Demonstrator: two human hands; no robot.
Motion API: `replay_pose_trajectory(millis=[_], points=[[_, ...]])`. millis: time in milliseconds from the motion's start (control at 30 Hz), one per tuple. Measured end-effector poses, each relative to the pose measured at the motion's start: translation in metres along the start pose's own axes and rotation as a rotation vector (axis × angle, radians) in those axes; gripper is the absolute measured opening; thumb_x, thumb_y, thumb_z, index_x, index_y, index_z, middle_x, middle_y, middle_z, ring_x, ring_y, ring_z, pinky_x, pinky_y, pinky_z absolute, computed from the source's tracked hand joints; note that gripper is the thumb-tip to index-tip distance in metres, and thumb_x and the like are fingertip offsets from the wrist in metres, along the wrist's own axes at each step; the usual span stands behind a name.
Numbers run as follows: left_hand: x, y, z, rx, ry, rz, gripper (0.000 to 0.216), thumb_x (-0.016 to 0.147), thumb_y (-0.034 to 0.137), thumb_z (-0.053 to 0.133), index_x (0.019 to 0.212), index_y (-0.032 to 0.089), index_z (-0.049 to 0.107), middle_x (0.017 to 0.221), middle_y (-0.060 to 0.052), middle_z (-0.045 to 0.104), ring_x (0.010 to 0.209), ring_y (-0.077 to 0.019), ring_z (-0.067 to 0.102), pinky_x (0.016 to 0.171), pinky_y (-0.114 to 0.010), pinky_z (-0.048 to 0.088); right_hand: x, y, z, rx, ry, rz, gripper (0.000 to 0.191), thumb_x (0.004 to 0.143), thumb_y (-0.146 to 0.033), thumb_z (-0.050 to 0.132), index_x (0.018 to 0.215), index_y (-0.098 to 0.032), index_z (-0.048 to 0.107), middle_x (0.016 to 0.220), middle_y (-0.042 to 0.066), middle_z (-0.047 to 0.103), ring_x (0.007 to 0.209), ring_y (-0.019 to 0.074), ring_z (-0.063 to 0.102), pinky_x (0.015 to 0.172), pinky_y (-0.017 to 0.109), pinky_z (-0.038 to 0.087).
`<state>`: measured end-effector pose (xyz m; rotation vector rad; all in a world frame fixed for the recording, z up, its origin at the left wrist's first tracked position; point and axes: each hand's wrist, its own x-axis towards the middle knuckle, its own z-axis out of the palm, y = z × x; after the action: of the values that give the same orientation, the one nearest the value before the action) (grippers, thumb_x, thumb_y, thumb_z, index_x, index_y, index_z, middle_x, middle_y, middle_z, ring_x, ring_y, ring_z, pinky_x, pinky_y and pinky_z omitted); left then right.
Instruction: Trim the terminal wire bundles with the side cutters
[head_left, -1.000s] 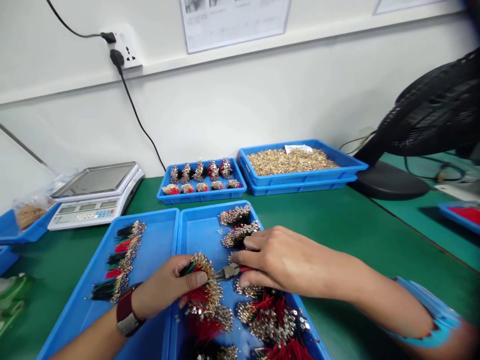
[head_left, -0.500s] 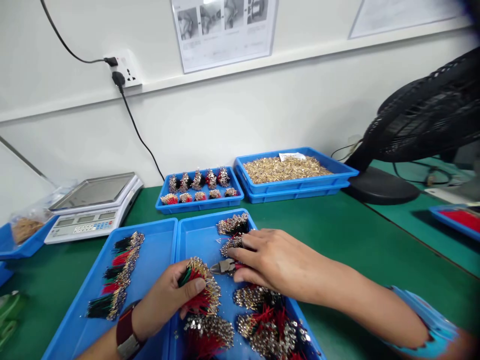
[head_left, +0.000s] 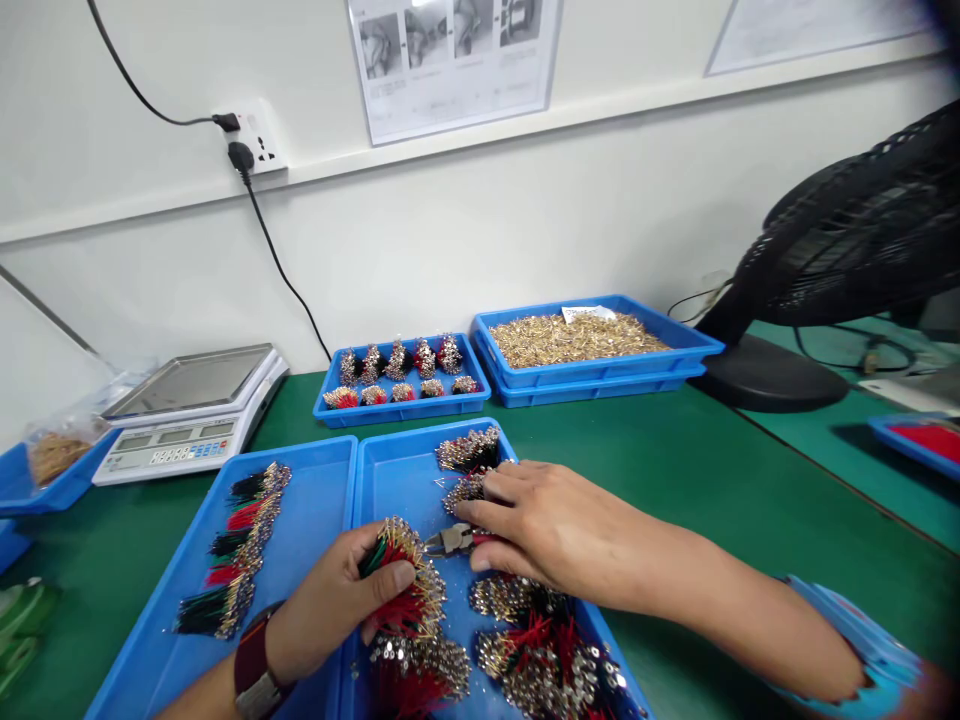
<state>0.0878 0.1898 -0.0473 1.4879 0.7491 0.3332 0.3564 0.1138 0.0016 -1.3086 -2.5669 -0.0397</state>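
Observation:
My left hand [head_left: 337, 600] is shut on a bundle of red and black wires [head_left: 403, 580] with metal terminals fanned along its edge. My right hand [head_left: 544, 530] grips small side cutters [head_left: 450, 540] with red handles, their steel jaws pointing at the bundle. Both hands are over the right blue tray [head_left: 397, 480], which holds several more wire bundles [head_left: 540, 640] near its front. One bundle [head_left: 469, 450] lies at its far end. The left blue tray [head_left: 307, 490] holds a row of wire bundles [head_left: 240, 550] beside my left wrist, which wears a dark red watch [head_left: 255, 660].
Beyond the trays, a small blue tray [head_left: 397, 412] holds upright bundles, and a stacked blue tray [head_left: 592, 375] holds loose brass terminals. A digital scale [head_left: 187, 425] stands at the left on the green bench mat [head_left: 712, 480], and a black fan [head_left: 847, 240] stands at the right.
The view has tilted slightly since the oldest frame, and the far trays sit a little differently in it. Both hands stay over the right tray, holding the bundle and cutters as before.

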Motion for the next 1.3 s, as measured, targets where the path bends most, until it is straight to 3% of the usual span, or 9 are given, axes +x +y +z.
replay_pose_trajectory(millis=[133,300,400,667,1000,1300], points=[[0.000,0.000,0.002,-0.011,-0.021,-0.006,0.052,0.084,0.065,0.072,0.092,0.013,0.064,0.067,0.003,0.057,0.048,-0.0057,0.042,0.040,-0.016,0.035,0.000,0.000,0.000,0.043,-0.017,-0.023,0.042,0.107,-0.054,0.042,0.101,-0.019,0.065,0.082,0.005,0.064,0.073,0.0193,0.054,0.062,0.034,0.032],[0.001,-0.003,0.004,0.003,0.129,-0.020,0.054,0.085,0.068,0.069,0.086,0.014,0.063,0.060,0.004,0.056,0.044,-0.0055,0.040,0.041,-0.017,0.034,-0.002,-0.002,-0.003,0.032,-0.031,-0.012,0.040,0.107,-0.053,0.042,0.098,-0.020,0.064,0.079,0.003,0.062,0.069,0.0178,0.051,0.059,0.034,0.026],[0.001,-0.005,0.003,-0.006,0.150,-0.042,0.057,0.081,0.069,0.072,0.087,0.013,0.065,0.060,0.004,0.055,0.046,-0.0066,0.041,0.041,-0.018,0.035,-0.003,-0.003,-0.006,0.078,-0.069,-0.019,0.041,0.107,-0.055,0.042,0.099,-0.021,0.063,0.077,0.001,0.061,0.068,0.0172,0.051,0.058,0.033,0.027],[-0.003,0.005,-0.002,-0.051,0.020,-0.055,0.054,0.080,0.065,0.076,0.092,0.012,0.068,0.067,0.001,0.059,0.047,-0.0059,0.043,0.039,-0.016,0.032,-0.001,0.000,-0.003,0.009,0.011,-0.016,0.046,0.107,-0.055,0.038,0.107,-0.019,0.066,0.087,0.005,0.064,0.076,0.0208,0.056,0.067,0.036,0.034],[-0.002,0.005,-0.003,-0.023,-0.093,-0.040,0.052,0.080,0.063,0.077,0.094,0.014,0.068,0.067,0.003,0.058,0.046,-0.0054,0.039,0.039,-0.016,0.034,-0.001,0.001,-0.001,0.087,-0.042,-0.055,0.049,0.107,-0.057,0.038,0.116,-0.019,0.066,0.086,0.005,0.064,0.077,0.0206,0.055,0.068,0.036,0.037],[-0.003,0.005,-0.002,-0.057,-0.052,-0.048,0.050,0.084,0.061,0.074,0.088,0.012,0.069,0.065,0.002,0.057,0.050,-0.0070,0.044,0.041,-0.016,0.035,0.001,0.000,-0.002,0.116,-0.052,-0.066,0.048,0.107,-0.057,0.039,0.109,-0.017,0.067,0.083,0.005,0.063,0.075,0.0188,0.054,0.065,0.033,0.036]])
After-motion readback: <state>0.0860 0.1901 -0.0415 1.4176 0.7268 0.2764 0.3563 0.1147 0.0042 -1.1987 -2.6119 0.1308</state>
